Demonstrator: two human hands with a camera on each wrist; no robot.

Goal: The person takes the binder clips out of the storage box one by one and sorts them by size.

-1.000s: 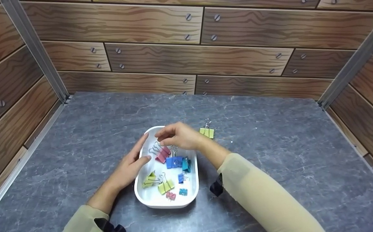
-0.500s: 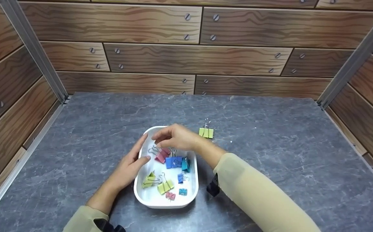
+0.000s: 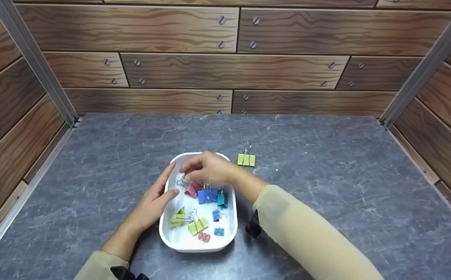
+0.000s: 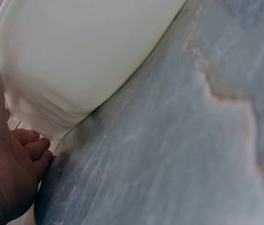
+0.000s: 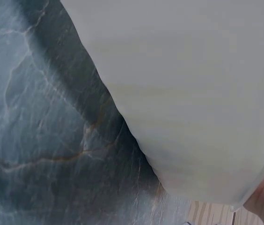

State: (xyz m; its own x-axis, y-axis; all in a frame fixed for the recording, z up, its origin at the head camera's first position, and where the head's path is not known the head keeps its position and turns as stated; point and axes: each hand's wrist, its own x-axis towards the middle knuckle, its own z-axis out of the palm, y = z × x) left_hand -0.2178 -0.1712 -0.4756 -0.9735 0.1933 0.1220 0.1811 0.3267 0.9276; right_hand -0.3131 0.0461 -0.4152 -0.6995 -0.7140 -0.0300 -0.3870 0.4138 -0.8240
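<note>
A white oval tray (image 3: pixel 163 233) on the grey table holds several coloured binder clips. My right hand (image 3: pixel 189 175) reaches down into its far end, and its curled fingertips pinch the wire handles of a pink binder clip (image 3: pixel 191 190). Beside that clip lie a blue clip (image 3: pixel 206 195) and a teal clip (image 3: pixel 221 198). My left hand (image 3: pixel 171 179) rests with fairly straight fingers against the tray's left rim. The left wrist view shows the tray's white outer wall (image 4: pixel 85 56) with some fingers (image 4: pixel 26 140) at its base. In the right wrist view only the tray wall (image 5: pixel 193 93) and table show.
One yellow-green binder clip (image 3: pixel 246 159) stands on the table (image 3: pixel 346 186) just right of the tray's far end. More yellow-green clips (image 3: pixel 198 225) and small pink and blue ones lie in the tray's near half. Wood-patterned walls close in the table on three sides.
My right hand has dropped from above the tray's far end onto the pink clip's handles. The left hand and the tray have stayed where they were.
</note>
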